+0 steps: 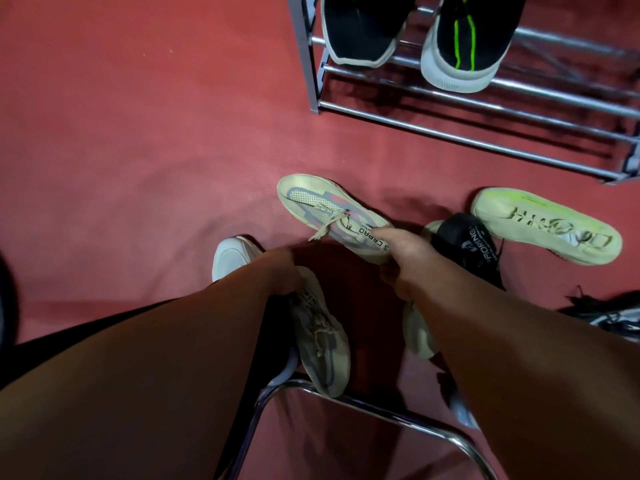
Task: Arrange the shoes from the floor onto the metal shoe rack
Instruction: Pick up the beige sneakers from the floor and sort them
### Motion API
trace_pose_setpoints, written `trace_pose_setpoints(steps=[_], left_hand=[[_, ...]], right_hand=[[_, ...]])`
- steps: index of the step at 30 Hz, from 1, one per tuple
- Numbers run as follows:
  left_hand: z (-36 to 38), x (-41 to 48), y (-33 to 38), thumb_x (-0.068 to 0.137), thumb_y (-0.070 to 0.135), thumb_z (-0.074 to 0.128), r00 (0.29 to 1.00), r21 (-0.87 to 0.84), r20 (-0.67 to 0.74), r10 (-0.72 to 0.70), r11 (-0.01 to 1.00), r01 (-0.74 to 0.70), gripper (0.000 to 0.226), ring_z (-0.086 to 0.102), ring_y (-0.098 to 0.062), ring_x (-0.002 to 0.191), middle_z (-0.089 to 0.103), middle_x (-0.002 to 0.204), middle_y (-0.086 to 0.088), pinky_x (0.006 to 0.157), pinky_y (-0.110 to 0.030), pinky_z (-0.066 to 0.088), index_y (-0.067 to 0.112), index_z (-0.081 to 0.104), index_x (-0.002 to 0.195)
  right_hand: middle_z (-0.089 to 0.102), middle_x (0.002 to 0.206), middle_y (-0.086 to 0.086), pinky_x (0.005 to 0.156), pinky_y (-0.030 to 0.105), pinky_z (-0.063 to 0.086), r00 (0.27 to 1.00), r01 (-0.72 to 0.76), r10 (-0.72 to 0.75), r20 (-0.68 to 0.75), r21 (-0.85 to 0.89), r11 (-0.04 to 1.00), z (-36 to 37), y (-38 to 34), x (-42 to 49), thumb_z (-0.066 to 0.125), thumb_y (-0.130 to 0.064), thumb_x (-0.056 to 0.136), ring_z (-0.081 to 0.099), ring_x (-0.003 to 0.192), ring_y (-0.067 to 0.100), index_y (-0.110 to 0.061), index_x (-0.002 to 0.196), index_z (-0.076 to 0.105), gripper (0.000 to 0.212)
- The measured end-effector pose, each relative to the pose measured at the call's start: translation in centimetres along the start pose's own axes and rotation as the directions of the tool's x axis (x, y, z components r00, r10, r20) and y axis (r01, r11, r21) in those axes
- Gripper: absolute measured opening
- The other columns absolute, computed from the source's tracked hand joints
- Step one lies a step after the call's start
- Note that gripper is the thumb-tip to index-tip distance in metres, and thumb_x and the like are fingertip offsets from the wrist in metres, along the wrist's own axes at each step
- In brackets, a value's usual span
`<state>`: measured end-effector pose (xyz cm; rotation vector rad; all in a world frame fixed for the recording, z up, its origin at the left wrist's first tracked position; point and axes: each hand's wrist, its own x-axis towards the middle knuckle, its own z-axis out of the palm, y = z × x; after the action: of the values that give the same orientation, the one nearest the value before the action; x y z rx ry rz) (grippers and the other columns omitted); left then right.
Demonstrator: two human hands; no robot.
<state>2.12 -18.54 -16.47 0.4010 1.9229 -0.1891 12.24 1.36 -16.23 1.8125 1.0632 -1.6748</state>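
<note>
Metal shoe rack (485, 110) holds a black sneaker (360, 26) and a green-striped sneaker (464, 39). Left hand (278, 271) grips the near beige sneaker (323, 344); right hand (405, 252) grips the far beige sneaker (325, 207).

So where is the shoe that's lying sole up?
The sole-up shoe lies on the red floor at the right of the head view, just in front of the metal shoe rack, with a black shoe beside it.

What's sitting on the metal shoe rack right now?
On the upper bars of the shoe rack rest a plain black sneaker and a black sneaker with green stripes, both pale-soled. Their heels and the rack's far side run out of frame, so anything there is unseen.
</note>
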Motion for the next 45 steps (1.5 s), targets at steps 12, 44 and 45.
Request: trace_pose_setpoints(steps=[12, 44, 45], left_hand=[[-4.2, -6.7, 3.7, 0.073, 0.036, 0.079, 0.996, 0.128, 0.035, 0.088, 0.988, -0.092, 0.053, 0.065, -0.026, 0.106, 0.069, 0.121, -0.009, 0.079, -0.028, 0.047, 0.016, 0.071, 0.122], [-9.7, -42.0, 20.6, 0.071, 0.014, 0.060, 0.799, -0.646, -0.559, 0.221, 0.488, -0.587, 0.024, 0.059, -0.023, 0.066, 0.067, 0.085, -0.009, 0.062, -0.031, 0.049, 0.018, 0.070, 0.091], [-9.6, -42.3, 21.1, 0.073, 0.014, 0.059, 0.804, -0.670, -0.557, 0.207, 0.460, -0.583, 0.018, 0.058, -0.023, 0.062, 0.066, 0.079, -0.010, 0.062, -0.031, 0.050, 0.015, 0.071, 0.087]], right_hand=[[0.080, 0.091, 0.000, 0.059, 0.027, 0.056, 0.978, 0.195, -0.190, 0.081, -0.058, 0.979, -2.2, -3.7, -5.9, 0.081, -0.033, 0.075, 0.075, 0.081, 0.017, -0.020, 0.102, 0.076, 0.031], [0.077, 0.093, 0.012, 0.066, 0.034, 0.060, 0.850, 0.483, -0.520, -0.088, 0.526, 0.700, -29.1, 6.0, -34.2, 0.071, -0.025, 0.088, 0.071, 0.071, 0.026, -0.013, 0.114, 0.070, 0.029], [0.077, 0.092, 0.012, 0.056, 0.031, 0.059, 0.853, 0.466, -0.517, -0.064, 0.537, 0.703, -28.9, 6.1, -34.6, 0.071, -0.024, 0.088, 0.071, 0.065, 0.026, -0.014, 0.114, 0.071, 0.028]])
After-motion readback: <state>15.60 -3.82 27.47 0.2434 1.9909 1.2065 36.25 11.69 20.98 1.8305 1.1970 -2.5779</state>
